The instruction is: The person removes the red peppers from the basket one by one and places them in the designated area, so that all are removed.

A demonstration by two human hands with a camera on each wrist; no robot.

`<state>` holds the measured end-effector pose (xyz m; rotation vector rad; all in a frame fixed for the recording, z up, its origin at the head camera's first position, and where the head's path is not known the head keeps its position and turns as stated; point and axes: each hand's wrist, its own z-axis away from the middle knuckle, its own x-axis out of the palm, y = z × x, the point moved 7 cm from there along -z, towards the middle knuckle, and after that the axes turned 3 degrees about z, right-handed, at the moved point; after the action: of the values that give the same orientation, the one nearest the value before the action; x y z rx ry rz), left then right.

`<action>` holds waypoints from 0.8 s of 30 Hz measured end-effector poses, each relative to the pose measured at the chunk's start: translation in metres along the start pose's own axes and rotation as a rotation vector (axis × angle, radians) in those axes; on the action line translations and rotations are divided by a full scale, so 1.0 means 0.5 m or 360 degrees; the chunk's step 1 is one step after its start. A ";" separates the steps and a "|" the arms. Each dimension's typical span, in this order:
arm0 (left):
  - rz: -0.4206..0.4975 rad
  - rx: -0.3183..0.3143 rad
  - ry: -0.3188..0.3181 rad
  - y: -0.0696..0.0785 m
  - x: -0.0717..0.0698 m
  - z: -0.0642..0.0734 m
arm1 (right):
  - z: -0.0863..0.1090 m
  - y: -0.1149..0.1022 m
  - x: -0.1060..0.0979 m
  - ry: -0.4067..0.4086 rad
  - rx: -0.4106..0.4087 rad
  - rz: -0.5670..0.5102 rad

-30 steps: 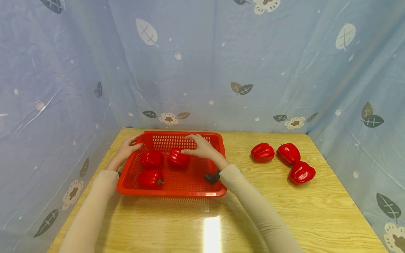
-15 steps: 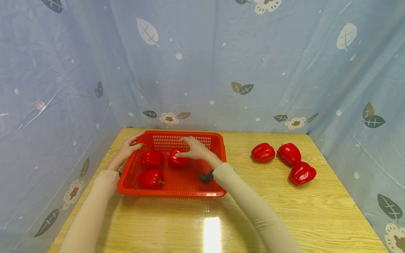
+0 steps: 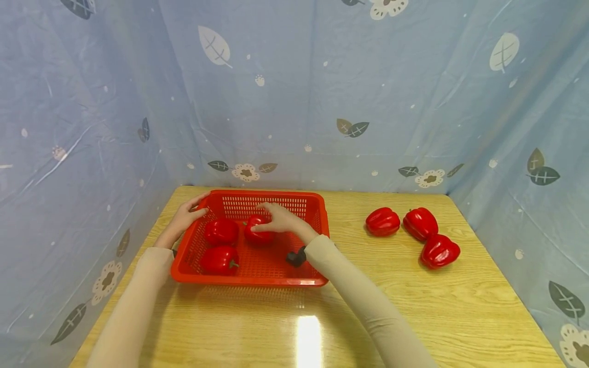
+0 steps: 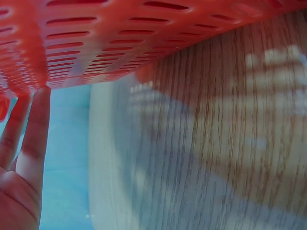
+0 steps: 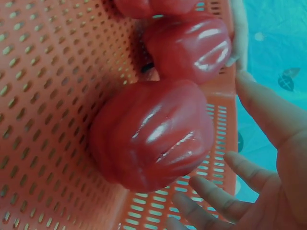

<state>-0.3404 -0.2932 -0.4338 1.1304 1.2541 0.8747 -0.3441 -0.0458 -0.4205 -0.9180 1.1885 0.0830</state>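
a pale blue cloth printed with leaves and flowers (image 3: 285,97) hangs on three sides of a glossy, wood-grained yellow table (image 3: 405,312), apparently to screen the work area. at the table's left sits a rectangular red plastic basket with slotted walls (image 3: 250,281), set before the person, seemingly so both hands reach it easily. the person's left hand (image 3: 183,214) holds its left rim, thumb over the edge and fingers straight along the outside, likely to steady it. the right hand (image 3: 282,220) is released, fingers spread just beside a glossy red, lobed bell pepper (image 3: 259,238), the spread seemingly suited to that rounded body. that pepper lies near the basket's middle; two matching red peppers, one farther back (image 3: 221,231) and one nearer (image 3: 216,259), sit at the left end, where the walls would check any rolling. three loose red peppers (image 3: 383,222) rest right of the basket, two of them touching. smallest, a green stem (image 3: 233,264) points right.
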 end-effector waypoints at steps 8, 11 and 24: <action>-0.0017 0.0039 0.0007 -0.004 -0.003 -0.005 | -0.008 0.007 0.009 -0.0039 0.0006 -0.0023; -0.0027 0.0051 0.0006 -0.023 -0.009 -0.013 | -0.009 0.010 0.012 -0.0031 0.0027 -0.0017; -0.0108 0.0083 0.0031 -0.022 -0.011 -0.011 | -0.013 0.016 0.029 -0.0061 0.0073 -0.0023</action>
<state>-0.3477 -0.3002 -0.4427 1.1164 1.3302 0.8083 -0.3472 -0.0505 -0.4375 -0.8811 1.1438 0.0617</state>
